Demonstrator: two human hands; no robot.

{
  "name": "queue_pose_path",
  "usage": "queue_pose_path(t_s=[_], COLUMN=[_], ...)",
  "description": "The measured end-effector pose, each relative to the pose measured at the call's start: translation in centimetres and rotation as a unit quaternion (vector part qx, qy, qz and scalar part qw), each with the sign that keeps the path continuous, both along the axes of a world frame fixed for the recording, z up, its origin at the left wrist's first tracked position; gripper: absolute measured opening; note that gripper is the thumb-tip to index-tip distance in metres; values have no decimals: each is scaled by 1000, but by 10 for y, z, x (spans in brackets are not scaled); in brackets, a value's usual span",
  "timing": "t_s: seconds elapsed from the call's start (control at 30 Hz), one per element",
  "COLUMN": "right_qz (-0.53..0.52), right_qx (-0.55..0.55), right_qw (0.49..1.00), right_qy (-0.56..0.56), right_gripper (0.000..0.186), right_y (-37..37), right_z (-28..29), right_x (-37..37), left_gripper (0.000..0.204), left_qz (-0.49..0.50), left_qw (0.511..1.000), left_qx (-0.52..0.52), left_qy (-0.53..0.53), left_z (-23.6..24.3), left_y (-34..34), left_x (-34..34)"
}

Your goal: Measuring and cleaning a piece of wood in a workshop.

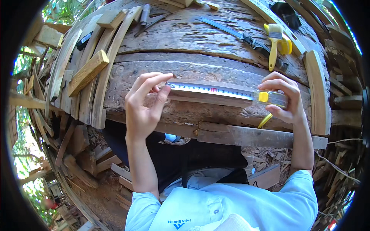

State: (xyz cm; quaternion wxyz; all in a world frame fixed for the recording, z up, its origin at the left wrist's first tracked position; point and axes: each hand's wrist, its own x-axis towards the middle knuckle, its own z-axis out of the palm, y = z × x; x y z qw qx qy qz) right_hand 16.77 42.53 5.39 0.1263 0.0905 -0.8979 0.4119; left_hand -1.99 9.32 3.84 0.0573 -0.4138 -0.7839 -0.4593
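A tape measure with a clear and yellow case [263,96] is drawn out from right to left over the bench. Its white blade [214,91] runs along a narrow wooden strip [216,99] lying beneath it. My left hand [144,102] is closed at the blade's end, thumb and forefinger on either side of the tip. Fingers of my right hand [287,96] wrap around the case at the strip's right end. A yellow strap [265,121] hangs below the right hand.
Beyond the right hand lie a yellow-handled brush [274,46], a blue-bladed saw-like tool [221,27] and a black object [286,15]. Wood strips [111,63] and a short block [88,73] are stacked at left. A plank [318,92] edges the right side.
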Motion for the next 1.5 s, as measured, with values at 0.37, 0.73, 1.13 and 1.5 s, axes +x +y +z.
queue_pose_path(t_s=[0.37, 0.73, 1.13, 1.5], right_qz=[22, 30, 10, -22], right_qx=[-29, -59, -21, -12], right_qw=[998, 997, 998, 995], right_qy=[44, 45, 57, 95], right_gripper=[38, 50, 58, 36], right_y=[4, 9, 5, 8], right_z=[0, -10, -13, -9], right_x=[-2, -3, -4, -6], left_gripper=[21, 23, 26, 34], left_qz=[-75, -77, -64, -92], left_qw=[957, 935, 941, 957], left_qx=[168, 175, 189, 89], left_qy=[-222, -298, -272, -260], left_z=[-50, -47, -57, -39], left_y=[0, -7, -12, -10], left_x=[-15, -18, -18, -32])
